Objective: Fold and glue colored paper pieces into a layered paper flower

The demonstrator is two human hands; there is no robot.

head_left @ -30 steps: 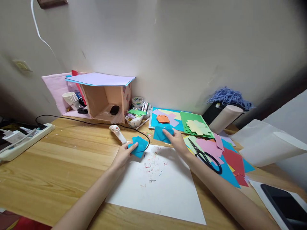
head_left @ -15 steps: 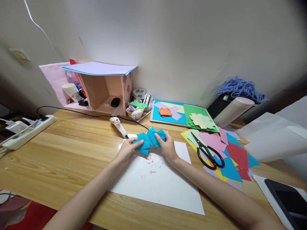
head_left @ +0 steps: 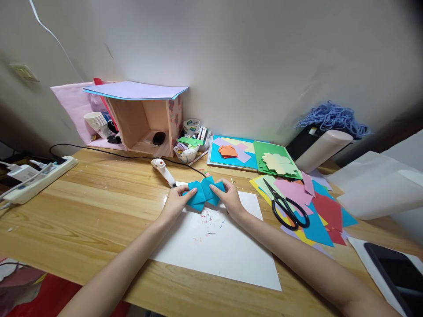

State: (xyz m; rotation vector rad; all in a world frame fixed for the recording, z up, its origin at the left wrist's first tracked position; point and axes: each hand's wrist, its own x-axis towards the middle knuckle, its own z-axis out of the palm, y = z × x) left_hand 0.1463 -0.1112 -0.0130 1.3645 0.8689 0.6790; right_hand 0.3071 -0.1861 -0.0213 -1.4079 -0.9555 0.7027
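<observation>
Blue paper pieces (head_left: pixel 202 193), folded or cut with angular edges, are held up over the white sheet (head_left: pixel 218 259). My left hand (head_left: pixel 176 200) pinches their left side, thumb on top. On the right side, my right hand (head_left: pixel 229 198) pinches them the same way. Whether the two halves are joined or merely overlap, I cannot tell. Small coloured marks show on the white sheet below. Just beyond my left hand lies a white glue gun (head_left: pixel 163 171) with a black cord.
Black-handled scissors (head_left: pixel 286 207) rest on coloured paper scraps (head_left: pixel 327 211) at right. Behind are a green sheet with cut shapes (head_left: pixel 276 158), orange pieces (head_left: pixel 228 152) and an open box (head_left: pixel 139 119). A power strip (head_left: pixel 42 180) is at left, a phone (head_left: pixel 396 273) at lower right.
Both hands have drawn slightly closer together, and the blue paper halves overlap more. The view has shifted a little.
</observation>
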